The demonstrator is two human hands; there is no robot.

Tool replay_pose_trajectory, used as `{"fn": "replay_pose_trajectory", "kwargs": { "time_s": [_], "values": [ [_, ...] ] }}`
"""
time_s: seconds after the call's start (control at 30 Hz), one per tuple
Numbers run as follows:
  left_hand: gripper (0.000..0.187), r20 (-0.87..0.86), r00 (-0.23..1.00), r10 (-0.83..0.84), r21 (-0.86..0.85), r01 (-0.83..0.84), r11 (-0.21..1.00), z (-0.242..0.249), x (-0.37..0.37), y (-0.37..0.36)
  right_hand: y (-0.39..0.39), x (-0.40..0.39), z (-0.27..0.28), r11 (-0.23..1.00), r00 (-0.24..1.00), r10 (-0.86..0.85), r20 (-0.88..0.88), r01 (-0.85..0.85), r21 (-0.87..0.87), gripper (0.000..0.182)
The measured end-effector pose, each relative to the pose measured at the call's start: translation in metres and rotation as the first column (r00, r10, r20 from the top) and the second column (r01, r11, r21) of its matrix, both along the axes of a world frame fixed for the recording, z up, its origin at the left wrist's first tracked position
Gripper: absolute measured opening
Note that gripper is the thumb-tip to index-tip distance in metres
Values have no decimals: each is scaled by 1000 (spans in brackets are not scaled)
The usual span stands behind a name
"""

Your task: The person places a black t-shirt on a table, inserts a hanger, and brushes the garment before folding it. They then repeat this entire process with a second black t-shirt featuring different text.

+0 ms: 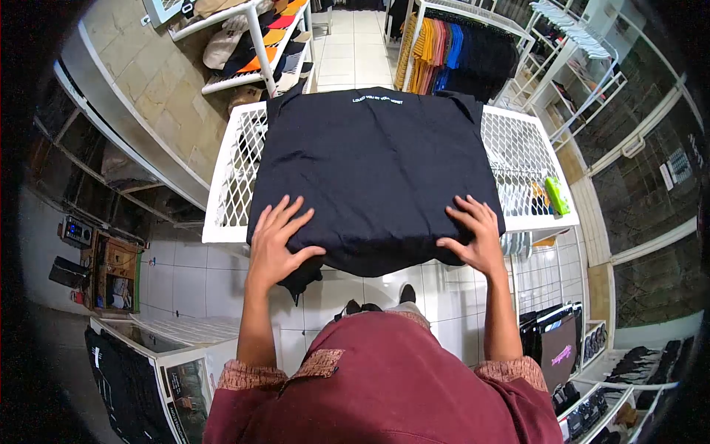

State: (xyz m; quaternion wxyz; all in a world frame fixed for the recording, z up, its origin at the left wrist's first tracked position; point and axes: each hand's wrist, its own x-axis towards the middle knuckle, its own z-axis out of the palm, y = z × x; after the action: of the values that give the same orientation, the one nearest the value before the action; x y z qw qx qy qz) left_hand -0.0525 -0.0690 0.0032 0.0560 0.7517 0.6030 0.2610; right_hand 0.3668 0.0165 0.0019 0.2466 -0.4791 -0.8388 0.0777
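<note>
A black T-shirt (370, 170) with a line of small white lettering near its far edge lies spread over a white mesh-topped table (218, 214). Its near end hangs over the table's front edge. My left hand (279, 238) rests on the shirt's near left corner, fingers spread. On the near right side, my right hand (475, 235) presses on the cloth, its fingers also apart. Slight creases run across the middle of the fabric. The far corners of the shirt are bunched a little.
A bright green packet (556, 196) lies on the table's right side. Beyond stand a rack of coloured shirts (436, 48) and a shelf of caps (262, 63). White hangers (569, 29) hang at the far right. Folded dark clothes (126, 385) sit at the lower left.
</note>
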Motion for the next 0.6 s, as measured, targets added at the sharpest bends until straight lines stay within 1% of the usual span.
{"fn": "replay_pose_trajectory", "kwargs": {
  "time_s": [0.03,0.07,0.13,0.17,0.2,0.27,0.3,0.37,0.4,0.43,0.47,0.53,0.6],
  "values": [
    [48,46,998,34,109,-39,993,4,5,-8,-11,-1,4,998,1000,-3,-22,4,55,53],
    [48,44,999,30,101,-34,994,-6,1,-14,-12,5,-4,999,1000,-7,-23,8,47,53],
    [34,156,987,40,175,-68,982,-26,-13,-19,-10,19,-19,997,988,22,-151,-11,74,39],
    [20,208,977,38,237,-88,968,-29,-11,-20,-9,21,-19,993,982,47,-181,-25,119,27],
    [20,207,978,37,237,-87,968,-29,-10,-19,-7,22,-17,993,982,46,-182,-24,119,27],
    [10,229,973,32,273,-96,957,-27,-10,-18,-4,23,-12,999,976,39,-213,-34,24,19],
    [10,230,973,32,274,-96,957,-23,-7,-19,-5,18,-5,997,978,55,-202,-41,73,10],
    [3,309,949,56,197,-122,973,-8,-2,-22,-8,14,2,997,981,34,-191,-19,81,8],
    [3,310,949,58,196,-123,973,0,-3,-25,-12,13,5,996,983,10,-183,5,84,7],
    [3,290,955,56,148,-103,984,7,-3,-31,-17,12,10,992,988,25,-153,-5,129,5],
    [4,270,961,55,96,-84,992,12,-2,-38,-24,13,16,992,988,28,-153,-9,123,5],
    [6,270,961,59,49,-74,996,19,-4,-53,-39,15,26,992,997,-59,-47,53,-110,3],
    [9,272,961,57,-119,-26,993,25,-7,-67,-52,17,28,989,998,-42,-39,36,-145,3]
  ]
}}
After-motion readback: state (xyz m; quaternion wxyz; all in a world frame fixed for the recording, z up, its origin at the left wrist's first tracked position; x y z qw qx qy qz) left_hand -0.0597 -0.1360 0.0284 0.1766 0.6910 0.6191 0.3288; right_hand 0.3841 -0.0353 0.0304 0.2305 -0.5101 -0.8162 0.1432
